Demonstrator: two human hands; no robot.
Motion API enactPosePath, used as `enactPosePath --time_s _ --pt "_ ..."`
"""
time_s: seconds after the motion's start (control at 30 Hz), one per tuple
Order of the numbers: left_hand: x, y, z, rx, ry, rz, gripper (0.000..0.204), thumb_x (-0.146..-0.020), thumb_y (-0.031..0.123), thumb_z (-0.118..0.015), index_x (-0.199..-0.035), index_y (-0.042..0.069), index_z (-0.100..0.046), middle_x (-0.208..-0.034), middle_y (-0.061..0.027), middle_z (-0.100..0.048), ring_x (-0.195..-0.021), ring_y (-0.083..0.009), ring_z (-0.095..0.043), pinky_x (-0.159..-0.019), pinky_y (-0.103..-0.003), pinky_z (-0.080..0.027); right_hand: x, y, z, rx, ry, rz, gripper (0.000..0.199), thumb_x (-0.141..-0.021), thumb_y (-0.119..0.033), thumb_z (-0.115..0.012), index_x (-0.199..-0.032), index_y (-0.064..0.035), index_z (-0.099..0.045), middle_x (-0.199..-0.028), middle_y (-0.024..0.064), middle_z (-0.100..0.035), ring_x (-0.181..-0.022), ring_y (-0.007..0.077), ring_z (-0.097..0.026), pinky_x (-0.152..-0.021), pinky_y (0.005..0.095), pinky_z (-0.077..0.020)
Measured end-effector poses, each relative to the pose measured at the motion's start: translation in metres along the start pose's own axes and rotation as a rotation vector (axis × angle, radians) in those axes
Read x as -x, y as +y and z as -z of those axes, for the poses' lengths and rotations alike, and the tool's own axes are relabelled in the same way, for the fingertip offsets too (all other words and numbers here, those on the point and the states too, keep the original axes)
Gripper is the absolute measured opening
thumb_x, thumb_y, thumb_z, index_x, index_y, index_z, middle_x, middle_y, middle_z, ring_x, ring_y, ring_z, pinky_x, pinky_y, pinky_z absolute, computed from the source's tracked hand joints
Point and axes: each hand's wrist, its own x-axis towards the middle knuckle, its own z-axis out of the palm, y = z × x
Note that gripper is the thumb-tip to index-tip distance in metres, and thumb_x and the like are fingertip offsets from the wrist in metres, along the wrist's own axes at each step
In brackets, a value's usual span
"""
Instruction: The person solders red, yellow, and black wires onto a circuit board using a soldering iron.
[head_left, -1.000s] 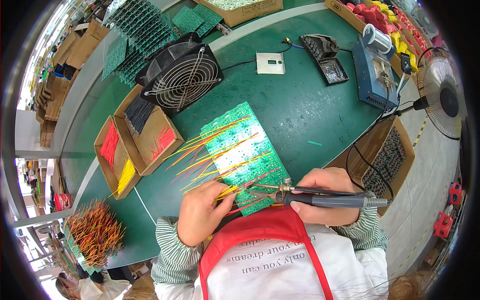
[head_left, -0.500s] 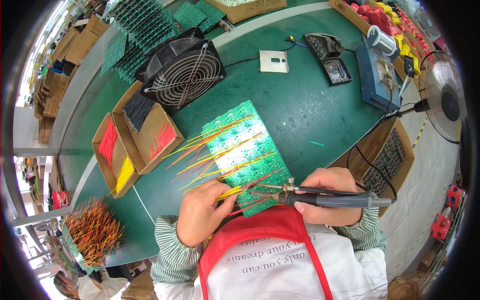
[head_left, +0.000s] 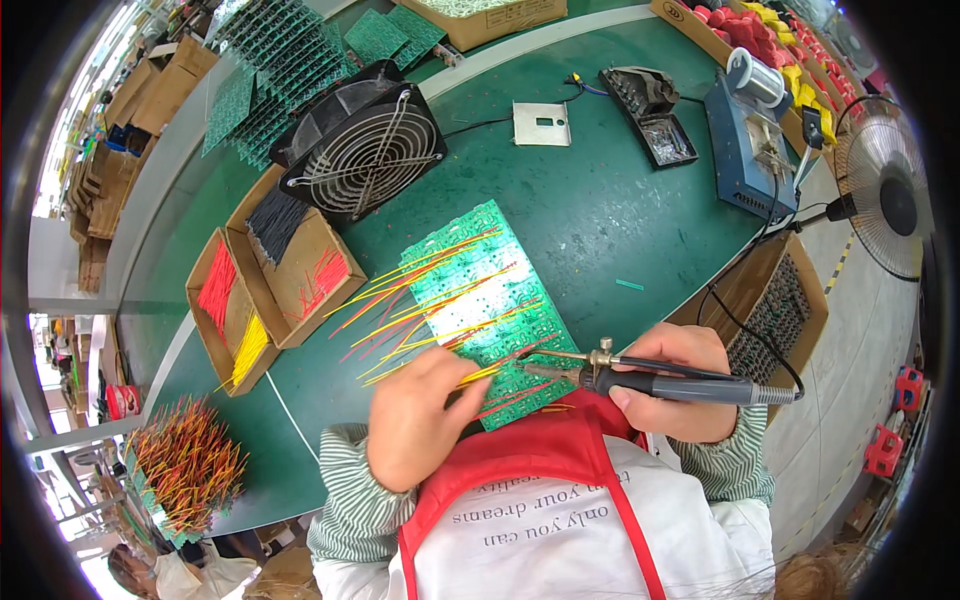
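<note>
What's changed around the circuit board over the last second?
The right hand moved right and slightly forward, bringing the soldering iron with it; the left hand shifted slightly the same way, still pinching yellow wires. The circuit board, black fan and wire boxes stayed put.

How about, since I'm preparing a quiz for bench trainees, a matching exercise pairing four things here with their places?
Things:
1. soldering iron
2. silver wire spool
3. black wires
4. square black fan

Places:
A. inside a cardboard box
B. beside the stacked green boards
C. in the right hand
D. on top of the blue station

Right pairs: 1-C, 2-D, 3-A, 4-B
</note>
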Motion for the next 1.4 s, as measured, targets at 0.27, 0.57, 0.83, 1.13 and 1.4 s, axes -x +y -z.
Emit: enactPosePath --time_s 0.27,0.57,0.83,1.13,1.4 --pt "-0.007 -0.005 -0.008 -0.011 -0.049 -0.015 0.011 -0.074 0.007 -0.072 -0.081 0.001 -0.065 -0.072 -0.0096 -0.058 -0.060 -0.0229 -0.056 -0.054 -0.033 -0.044 -0.002 0.003 0.000 -0.012 -0.013 -0.003 0.016 -0.072 -0.008 -0.072 -0.079 -0.0007 -0.059 -0.058 0.0035 -0.060 -0.048 0.0100 -0.058 -0.046 0.0238 -0.0432" --pt "-0.007 -0.001 -0.002 -0.026 -0.079 0.021 0.012 -0.074 0.007 -0.072 -0.082 0.001 -0.065 -0.072 -0.0095 -0.059 -0.062 -0.0230 -0.057 -0.055 -0.033 -0.045 -0.001 0.003 0.004 -0.034 -0.016 -0.009 0.017 -0.072 -0.009 -0.072 -0.079 -0.0003 -0.059 -0.058 0.0040 -0.061 -0.048 0.0102 -0.058 -0.046 0.0242 -0.0443" --pt "-0.008 -0.004 0.041 -0.306 0.330 0.180 0.006 -0.078 0.007 -0.067 -0.082 0.004 -0.063 -0.077 -0.0105 -0.062 -0.068 -0.0275 -0.062 -0.061 -0.035 -0.049 0.008 0.006 0.011 0.005 0.025 0.004 0.017 -0.070 -0.008 -0.072 -0.079 -0.0011 -0.059 -0.057 0.0036 -0.060 -0.047 0.0105 -0.058 -0.046 0.0235 -0.0437" --pt "-0.019 0.007 -0.017 -0.005 -0.054 -0.061 0.009 -0.076 0.007 -0.069 -0.079 0.002 -0.063 -0.071 -0.0081 -0.058 -0.052 -0.0182 -0.053 -0.049 -0.030 -0.042 0.012 0.005 0.016 0.026 0.088 -0.021 0.017 -0.069 -0.008 -0.073 -0.078 -0.0019 -0.060 -0.060 0.0034 -0.061 -0.049 0.0102 -0.058 -0.048 0.0230 -0.0445" --pt "-0.023 0.006 -0.020 0.006 -0.063 -0.051 0.009 -0.076 0.006 -0.069 -0.079 0.001 -0.063 -0.069 -0.0082 -0.056 -0.052 -0.0180 -0.051 -0.049 -0.030 -0.040 0.010 0.012 0.015 -0.021 0.079 -0.055 0.016 -0.069 -0.008 -0.072 -0.078 -0.0016 -0.060 -0.059 0.0030 -0.060 -0.049 0.0090 -0.057 -0.047 0.0230 -0.0442"
